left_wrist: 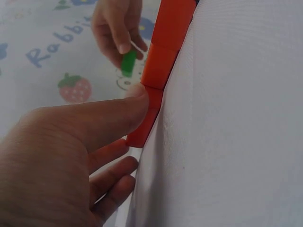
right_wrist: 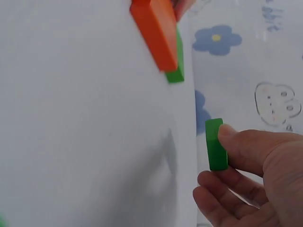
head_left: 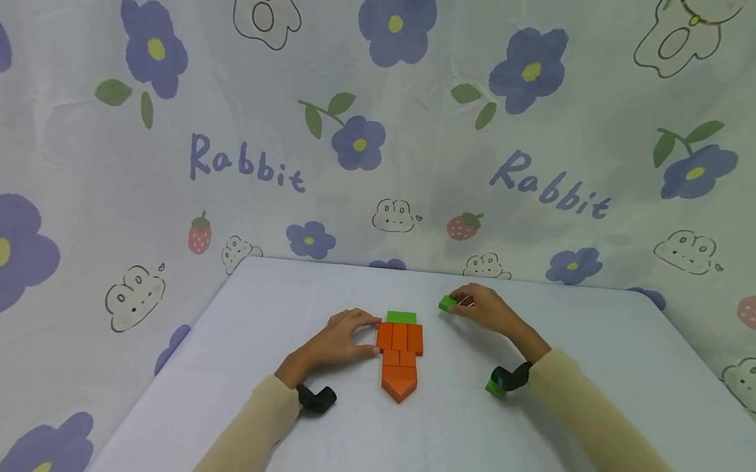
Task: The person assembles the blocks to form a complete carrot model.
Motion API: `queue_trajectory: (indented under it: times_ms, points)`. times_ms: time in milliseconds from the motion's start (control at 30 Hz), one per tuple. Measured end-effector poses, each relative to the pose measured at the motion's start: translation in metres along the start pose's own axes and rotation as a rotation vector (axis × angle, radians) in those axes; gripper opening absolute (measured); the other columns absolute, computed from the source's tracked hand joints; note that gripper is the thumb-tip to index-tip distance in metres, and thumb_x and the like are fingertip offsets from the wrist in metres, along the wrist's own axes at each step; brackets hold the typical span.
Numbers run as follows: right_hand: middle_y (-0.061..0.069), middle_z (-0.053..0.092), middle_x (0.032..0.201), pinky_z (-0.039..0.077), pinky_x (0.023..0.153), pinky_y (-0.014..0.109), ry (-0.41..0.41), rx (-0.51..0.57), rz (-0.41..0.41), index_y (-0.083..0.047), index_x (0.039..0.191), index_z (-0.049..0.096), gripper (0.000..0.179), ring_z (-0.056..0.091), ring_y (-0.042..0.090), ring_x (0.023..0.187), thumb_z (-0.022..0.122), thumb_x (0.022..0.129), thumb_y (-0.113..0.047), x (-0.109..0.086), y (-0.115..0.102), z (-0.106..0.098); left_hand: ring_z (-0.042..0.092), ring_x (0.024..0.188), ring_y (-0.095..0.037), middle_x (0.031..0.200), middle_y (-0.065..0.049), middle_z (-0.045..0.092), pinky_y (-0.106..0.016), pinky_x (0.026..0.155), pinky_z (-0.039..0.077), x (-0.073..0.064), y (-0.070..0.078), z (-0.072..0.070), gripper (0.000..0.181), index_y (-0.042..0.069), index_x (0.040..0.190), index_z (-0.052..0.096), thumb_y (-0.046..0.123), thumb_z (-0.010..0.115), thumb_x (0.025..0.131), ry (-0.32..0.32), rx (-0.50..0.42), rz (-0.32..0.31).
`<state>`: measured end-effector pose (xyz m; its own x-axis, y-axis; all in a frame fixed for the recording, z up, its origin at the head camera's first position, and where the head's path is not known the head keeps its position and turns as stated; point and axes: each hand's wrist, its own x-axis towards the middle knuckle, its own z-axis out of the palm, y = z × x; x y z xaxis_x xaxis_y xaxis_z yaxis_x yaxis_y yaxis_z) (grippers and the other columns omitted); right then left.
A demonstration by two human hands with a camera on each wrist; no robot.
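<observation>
Several orange blocks [head_left: 399, 337] lie together in a column on the white table, with a pointed orange block [head_left: 399, 383] at the near end. A green block [head_left: 402, 316] lies against the column's far end. My left hand [head_left: 341, 338] is at the column's left side, thumb and index finger pinching the left orange block [head_left: 385, 337] at its near and far ends. My right hand [head_left: 485, 309] pinches another green block [right_wrist: 217, 144] between thumb and fingers, right of the column and raised above the table in the right wrist view.
Another green block [head_left: 495, 388] lies on the table by the right wrist, partly hidden by the black wrist camera [head_left: 511, 376]. A second black wrist camera [head_left: 317, 400] is on the left wrist. Behind the white table [head_left: 362, 448] hangs a patterned cloth [head_left: 403, 94].
</observation>
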<state>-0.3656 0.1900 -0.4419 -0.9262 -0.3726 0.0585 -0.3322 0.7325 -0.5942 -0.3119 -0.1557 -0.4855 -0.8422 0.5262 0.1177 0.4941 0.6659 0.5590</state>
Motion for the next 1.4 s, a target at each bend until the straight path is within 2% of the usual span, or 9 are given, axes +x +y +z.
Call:
queue_trajectory:
  times_ms: [233, 400, 600, 700, 833, 967, 1400]
  points:
    - [0.010, 0.067, 0.119, 0.057, 0.088, 0.038, 0.085, 0.096, 0.069, -0.007, 0.124, 0.068, 0.037, 0.065, 0.026, 0.108, 0.073, 0.092, -0.026, 0.009, -0.019, 0.026, 0.044, 0.137, -0.025, 0.141, 0.000, 0.056, -0.056, 0.117, 0.024, 0.004, -0.002, 0.005, 0.062, 0.022, 0.143, 0.055, 0.049, 0.070, 0.089, 0.000, -0.005, 0.014]
    - [0.010, 0.067, 0.115, 0.057, 0.086, 0.037, 0.135, 0.102, 0.125, -0.007, 0.124, 0.069, 0.038, 0.064, 0.025, 0.107, 0.074, 0.092, -0.026, 0.007, -0.023, 0.045, 0.044, 0.136, -0.026, 0.139, 0.000, 0.056, -0.056, 0.117, 0.024, 0.007, -0.001, 0.009, 0.061, 0.024, 0.142, 0.056, 0.050, 0.071, 0.089, -0.003, -0.023, 0.013]
    - [0.011, 0.067, 0.113, 0.057, 0.087, 0.038, 0.169, 0.106, 0.136, -0.005, 0.123, 0.069, 0.037, 0.065, 0.024, 0.104, 0.074, 0.091, -0.022, 0.001, -0.023, 0.056, 0.045, 0.136, -0.024, 0.140, 0.001, 0.056, -0.055, 0.117, 0.024, 0.008, 0.004, 0.010, 0.061, 0.023, 0.142, 0.056, 0.050, 0.070, 0.089, -0.019, -0.026, 0.010]
    - [0.011, 0.067, 0.111, 0.056, 0.088, 0.039, 0.185, 0.100, 0.099, -0.004, 0.122, 0.069, 0.035, 0.064, 0.024, 0.102, 0.075, 0.090, -0.020, 0.000, -0.023, 0.057, 0.045, 0.136, -0.025, 0.141, 0.000, 0.056, -0.056, 0.117, 0.024, 0.006, 0.005, 0.008, 0.060, 0.023, 0.142, 0.056, 0.049, 0.070, 0.089, -0.015, -0.011, 0.007]
    - [0.009, 0.067, 0.106, 0.054, 0.088, 0.039, 0.179, 0.059, 0.033, -0.004, 0.120, 0.070, 0.034, 0.061, 0.021, 0.096, 0.074, 0.091, -0.019, 0.005, -0.024, 0.059, 0.044, 0.138, -0.027, 0.142, -0.001, 0.055, -0.058, 0.117, 0.025, 0.004, 0.006, 0.003, 0.059, 0.023, 0.141, 0.056, 0.046, 0.071, 0.089, -0.001, 0.001, -0.009]
    - [0.007, 0.065, 0.102, 0.051, 0.084, 0.036, 0.169, 0.022, 0.008, -0.005, 0.120, 0.071, 0.032, 0.057, 0.019, 0.091, 0.074, 0.091, -0.019, 0.010, -0.028, 0.061, 0.043, 0.139, -0.029, 0.142, -0.001, 0.055, -0.058, 0.117, 0.024, 0.003, 0.005, -0.002, 0.059, 0.023, 0.141, 0.057, 0.045, 0.071, 0.089, 0.007, -0.006, -0.022]
    - [0.008, 0.064, 0.109, 0.052, 0.091, 0.039, 0.130, 0.023, 0.042, -0.006, 0.123, 0.069, 0.034, 0.057, 0.020, 0.097, 0.073, 0.092, -0.020, 0.012, -0.029, 0.063, 0.044, 0.138, -0.028, 0.142, -0.002, 0.056, -0.059, 0.116, 0.025, 0.004, -0.002, 0.000, 0.060, 0.022, 0.141, 0.057, 0.048, 0.071, 0.088, 0.011, -0.004, -0.010]
